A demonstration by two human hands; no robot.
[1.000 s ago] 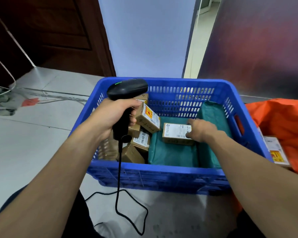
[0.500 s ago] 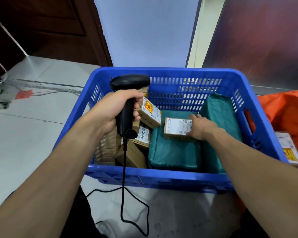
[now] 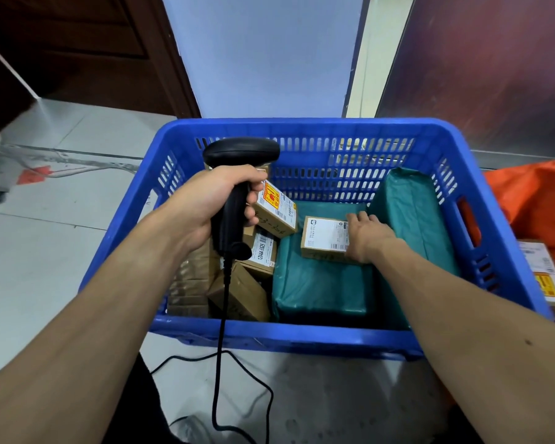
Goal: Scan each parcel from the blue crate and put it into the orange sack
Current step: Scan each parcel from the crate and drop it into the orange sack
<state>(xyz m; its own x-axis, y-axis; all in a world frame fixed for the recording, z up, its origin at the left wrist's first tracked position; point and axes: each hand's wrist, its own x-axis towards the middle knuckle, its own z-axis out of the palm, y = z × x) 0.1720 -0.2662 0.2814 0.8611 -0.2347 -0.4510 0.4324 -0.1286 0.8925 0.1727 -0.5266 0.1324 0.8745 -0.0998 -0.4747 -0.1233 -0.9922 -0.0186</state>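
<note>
Left hand (image 3: 217, 200) fingers clench black handheld scanner (image 3: 241, 152); right hand (image 3: 369, 237) on small brown cardboard box (image 3: 322, 240), grip unclear: best lifted label-up, label uncovered.

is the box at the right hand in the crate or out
In: the box lies flat on a teal parcel inside the blue crate, right hand on its right edge.
</note>
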